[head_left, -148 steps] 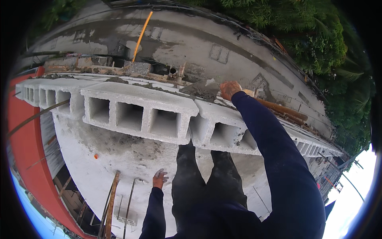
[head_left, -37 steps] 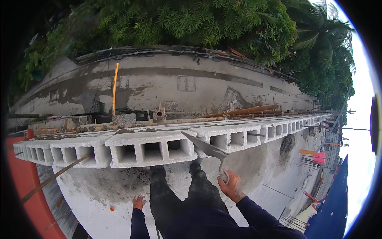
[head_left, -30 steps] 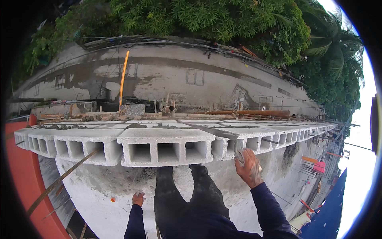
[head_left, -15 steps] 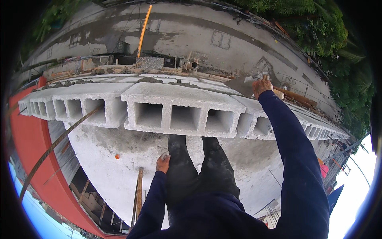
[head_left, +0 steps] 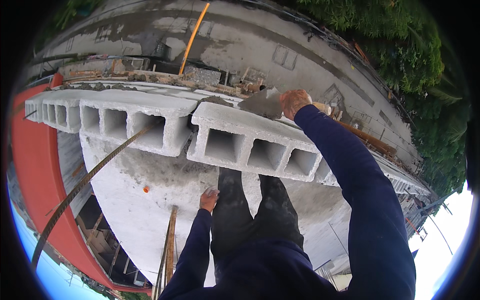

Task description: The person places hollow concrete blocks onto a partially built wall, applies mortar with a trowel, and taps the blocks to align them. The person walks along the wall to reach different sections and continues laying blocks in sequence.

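My right hand point(head_left: 295, 103) is closed on a trowel. The trowel's triangular grey blade point(head_left: 261, 103) lies over the far top edge of a hollow concrete block point(head_left: 260, 129), and its pale wooden handle end point(head_left: 323, 107) shows behind the hand. That block faces me with several square openings and sits slightly askew to its left neighbour point(head_left: 140, 102). A dark gap point(head_left: 191, 125) runs between the two blocks, with some mortar point(head_left: 216, 100) behind it. Beside my left thigh hangs my left hand point(head_left: 209, 199), fingers loosely bent and dusty; nothing shows in it.
A row of blocks point(head_left: 62, 110) runs across in front of me. A rusty steel bar point(head_left: 95, 175) rises through the left block. Below are a pale concrete slab point(head_left: 145, 172), a red beam point(head_left: 37, 175) and wooden props point(head_left: 170, 240). A street point(head_left: 240, 40) lies far below the wall.
My right hand and trowel have moved left and nearer, to the middle block. The view has shifted, showing a wider gap between the blocks. My left hand stays by my thigh.
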`<action>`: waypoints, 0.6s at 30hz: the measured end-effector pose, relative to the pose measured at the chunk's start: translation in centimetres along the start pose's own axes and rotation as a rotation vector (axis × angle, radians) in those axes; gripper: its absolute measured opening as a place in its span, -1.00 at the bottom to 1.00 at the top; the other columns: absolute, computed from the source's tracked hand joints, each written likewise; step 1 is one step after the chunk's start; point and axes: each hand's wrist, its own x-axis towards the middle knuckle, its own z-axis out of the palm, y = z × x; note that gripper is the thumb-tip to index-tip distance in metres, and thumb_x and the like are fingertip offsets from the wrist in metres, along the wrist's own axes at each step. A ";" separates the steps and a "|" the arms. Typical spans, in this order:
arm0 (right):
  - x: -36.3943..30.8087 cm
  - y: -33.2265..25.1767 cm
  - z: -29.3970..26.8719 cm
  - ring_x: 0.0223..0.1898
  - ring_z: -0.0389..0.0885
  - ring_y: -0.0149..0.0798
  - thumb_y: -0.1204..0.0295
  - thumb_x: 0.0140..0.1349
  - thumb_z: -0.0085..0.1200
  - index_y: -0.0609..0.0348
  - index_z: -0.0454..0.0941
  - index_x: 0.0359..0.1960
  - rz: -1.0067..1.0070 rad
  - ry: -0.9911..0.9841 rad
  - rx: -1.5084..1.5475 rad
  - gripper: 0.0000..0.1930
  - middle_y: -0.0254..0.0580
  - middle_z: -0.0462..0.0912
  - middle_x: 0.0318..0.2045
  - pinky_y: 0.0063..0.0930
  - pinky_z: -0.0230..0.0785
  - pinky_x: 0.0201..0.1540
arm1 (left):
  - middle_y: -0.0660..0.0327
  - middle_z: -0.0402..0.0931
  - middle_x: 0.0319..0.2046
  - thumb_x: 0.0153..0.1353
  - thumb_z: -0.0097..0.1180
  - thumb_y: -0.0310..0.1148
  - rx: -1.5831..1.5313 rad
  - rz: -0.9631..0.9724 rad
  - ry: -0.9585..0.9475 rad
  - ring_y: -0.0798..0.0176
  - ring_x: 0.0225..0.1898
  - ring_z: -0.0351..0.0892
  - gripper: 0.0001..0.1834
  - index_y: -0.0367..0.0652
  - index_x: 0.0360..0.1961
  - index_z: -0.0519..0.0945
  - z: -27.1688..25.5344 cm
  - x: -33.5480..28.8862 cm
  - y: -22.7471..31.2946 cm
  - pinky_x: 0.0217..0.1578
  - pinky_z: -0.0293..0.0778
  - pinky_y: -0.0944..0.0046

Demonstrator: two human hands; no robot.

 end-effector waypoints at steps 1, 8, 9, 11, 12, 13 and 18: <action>-1.3 0.7 -0.2 -0.27 0.60 -0.10 0.35 0.09 -0.08 0.06 0.58 -0.42 -0.023 0.053 -0.025 -0.82 -0.15 0.61 -0.36 -0.31 0.42 -0.26 | 0.29 0.55 -0.30 0.17 -0.03 -0.27 0.021 -0.023 0.006 0.39 -0.39 0.52 -0.67 -0.11 -0.04 0.45 -0.3 0.1 -0.1 -0.41 0.39 0.42; -5.3 6.4 0.4 -0.24 0.56 -0.05 0.17 0.02 0.03 0.13 0.49 -0.26 -0.136 0.076 0.167 -0.67 -0.04 0.58 -0.38 -0.24 0.38 -0.19 | 0.27 0.53 -0.26 0.21 -0.10 -0.32 0.021 -0.110 0.023 0.33 -0.40 0.52 -0.63 -0.11 0.05 0.38 -1.8 0.3 -0.4 -0.40 0.40 0.35; -4.1 6.2 1.2 -0.23 0.56 -0.06 0.16 0.02 0.04 0.13 0.49 -0.22 -0.136 0.099 0.195 -0.64 -0.02 0.58 -0.35 -0.24 0.38 -0.18 | 0.26 0.53 -0.27 0.21 -0.10 -0.32 0.004 -0.115 0.000 0.34 -0.40 0.53 -0.63 -0.11 0.05 0.38 -1.9 0.3 -0.4 -0.40 0.40 0.35; -0.4 5.4 2.8 -0.20 0.55 -0.06 0.12 0.02 0.04 0.12 0.50 -0.15 -0.117 0.137 0.229 -0.58 0.01 0.58 -0.30 -0.25 0.38 -0.14 | 0.26 0.53 -0.27 0.21 -0.09 -0.32 0.026 -0.133 -0.014 0.34 -0.40 0.53 -0.63 -0.10 0.06 0.38 -2.1 0.3 -0.4 -0.40 0.40 0.35; 2.0 4.6 3.7 -0.17 0.55 -0.06 0.11 0.06 0.01 0.08 0.48 -0.06 -0.110 0.144 0.232 -0.55 0.02 0.58 -0.24 -0.25 0.38 -0.09 | 0.26 0.54 -0.27 0.20 -0.08 -0.31 0.058 -0.132 -0.005 0.34 -0.40 0.53 -0.63 -0.10 0.06 0.38 -2.1 0.2 -0.4 -0.39 0.41 0.34; 4.6 3.6 4.4 -0.18 0.55 -0.05 0.10 0.07 0.00 0.08 0.49 -0.06 -0.127 0.201 0.285 -0.56 0.02 0.58 -0.25 -0.25 0.38 -0.10 | 0.26 0.54 -0.27 0.21 -0.09 -0.31 0.017 -0.131 0.013 0.33 -0.40 0.53 -0.63 -0.10 0.05 0.38 -2.3 0.3 -0.4 -0.38 0.41 0.35; 15.2 -2.6 6.8 -0.26 0.58 0.00 0.14 0.06 -0.01 0.05 0.48 -0.04 -0.253 0.306 0.423 -0.56 0.03 0.60 -0.35 -0.24 0.39 -0.11 | 0.20 0.54 -0.26 0.20 -0.06 -0.29 -0.048 -0.126 0.141 0.34 -0.37 0.52 -0.60 -0.15 0.06 0.38 -3.3 -0.8 -1.8 -0.37 0.40 0.41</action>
